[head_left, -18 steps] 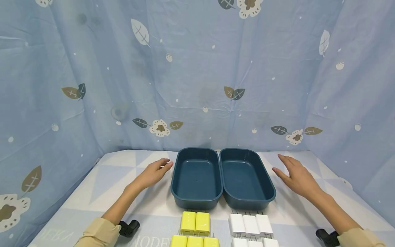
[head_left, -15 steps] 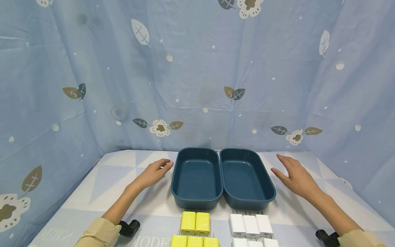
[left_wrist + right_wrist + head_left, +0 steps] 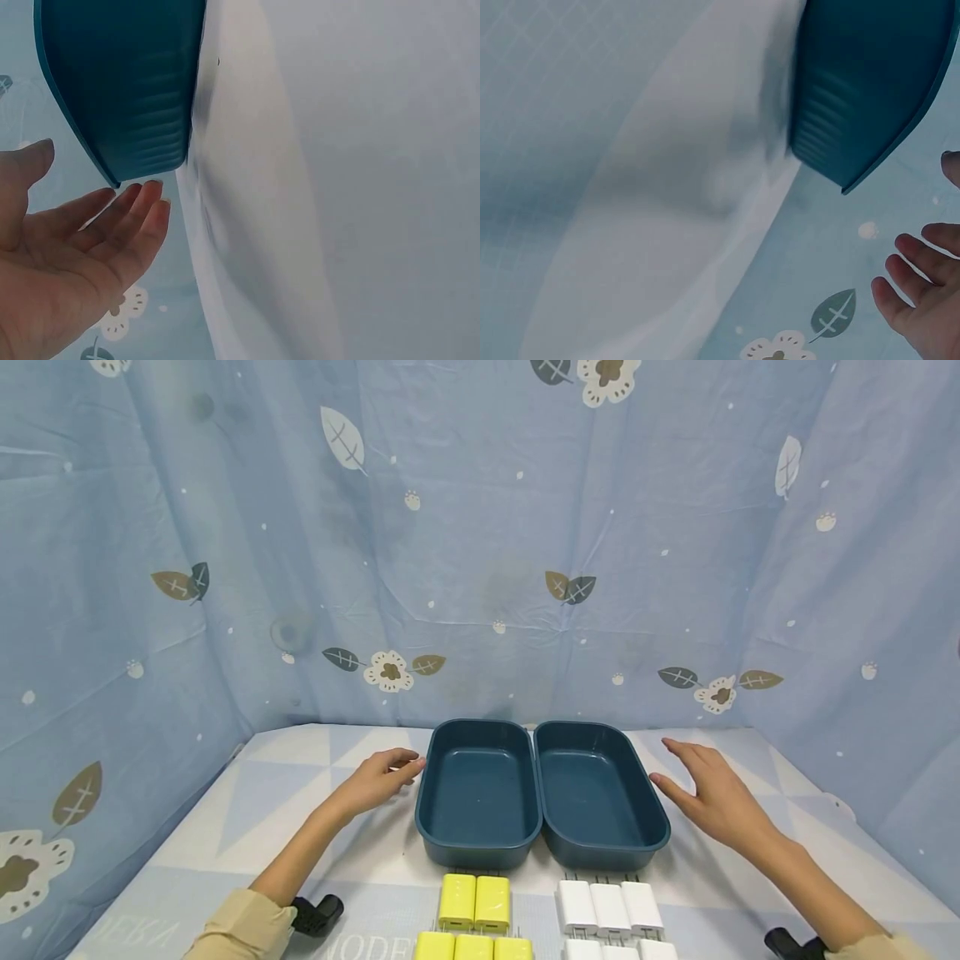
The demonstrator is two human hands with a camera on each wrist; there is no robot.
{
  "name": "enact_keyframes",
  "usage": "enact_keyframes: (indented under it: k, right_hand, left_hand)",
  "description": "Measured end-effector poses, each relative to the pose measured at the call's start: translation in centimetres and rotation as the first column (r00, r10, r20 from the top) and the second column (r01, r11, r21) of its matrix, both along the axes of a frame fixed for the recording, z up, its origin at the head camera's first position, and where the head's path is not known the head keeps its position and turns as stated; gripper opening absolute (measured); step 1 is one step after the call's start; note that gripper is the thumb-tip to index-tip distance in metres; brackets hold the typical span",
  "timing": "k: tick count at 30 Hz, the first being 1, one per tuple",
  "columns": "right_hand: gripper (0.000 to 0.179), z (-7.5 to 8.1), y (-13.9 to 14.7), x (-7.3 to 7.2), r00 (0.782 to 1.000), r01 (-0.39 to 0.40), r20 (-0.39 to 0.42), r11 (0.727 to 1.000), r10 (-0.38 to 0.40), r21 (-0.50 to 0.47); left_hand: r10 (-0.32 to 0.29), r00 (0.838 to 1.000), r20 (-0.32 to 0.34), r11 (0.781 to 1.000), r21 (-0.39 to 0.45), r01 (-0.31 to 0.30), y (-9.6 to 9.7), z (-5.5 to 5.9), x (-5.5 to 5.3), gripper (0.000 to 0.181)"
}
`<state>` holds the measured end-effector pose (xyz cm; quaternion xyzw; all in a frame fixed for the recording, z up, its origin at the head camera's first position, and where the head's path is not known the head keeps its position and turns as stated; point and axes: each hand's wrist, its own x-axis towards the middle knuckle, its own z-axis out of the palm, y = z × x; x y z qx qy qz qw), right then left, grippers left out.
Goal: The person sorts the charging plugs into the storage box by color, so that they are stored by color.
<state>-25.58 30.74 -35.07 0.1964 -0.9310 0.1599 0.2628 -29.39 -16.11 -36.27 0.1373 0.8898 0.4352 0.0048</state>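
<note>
Two dark teal rectangular bins stand side by side on the table, a left bin (image 3: 480, 793) and a right bin (image 3: 600, 793), with nothing inside either. My left hand (image 3: 377, 783) is beside the left bin's outer wall, fingers relaxed and fingertips right at the rim. In the left wrist view its fingers (image 3: 124, 225) curve loosely below the bin's corner and hold nothing. Over on the other side, my right hand (image 3: 716, 793) hovers with fingers extended, its thumb tip close to the right bin's rim. The right wrist view shows those fingers (image 3: 919, 274) apart from the bin wall.
Yellow charger plugs (image 3: 475, 903) sit in rows in front of the left bin. White charger plugs (image 3: 609, 908) are lined up before the right bin, the nearer row cut off by the frame. A blue patterned curtain (image 3: 480, 543) encloses the table's back and sides.
My right hand has moved left, closer to the right bin. The left hand has shifted slightly right toward the left bin's rim. Bins and plugs have stayed in place.
</note>
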Motion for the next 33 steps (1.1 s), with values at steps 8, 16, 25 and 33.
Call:
enact_keyframes:
  k: [8,16,25,33]
  right_hand:
    - [0.055,0.2,-0.8,0.6,0.998,-0.023,-0.065,1.0,0.022,-0.018]
    - [0.054,0.6,-2.2,1.8,0.996,-0.066,-0.056,0.996,0.063,-0.054]
    - [0.054,0.8,-3.2,2.9,0.995,-0.091,-0.053,0.994,0.088,-0.068]
    - [0.055,0.9,-3.9,3.6,0.99,-0.135,-0.055,0.989,0.132,-0.066]
  left_hand:
    - [-0.003,0.999,0.054,0.999,0.05,0.0,0.2,0.0,0.2,0.049]
    - [-0.042,0.996,0.075,0.995,0.098,0.034,0.3,0.0,0.2,0.05]
    - [-0.029,0.994,0.106,0.992,0.123,0.016,0.6,-0.2,0.1,0.049]
    - [-0.031,0.992,0.121,0.991,0.131,0.015,0.8,-0.5,0.0,0.047]
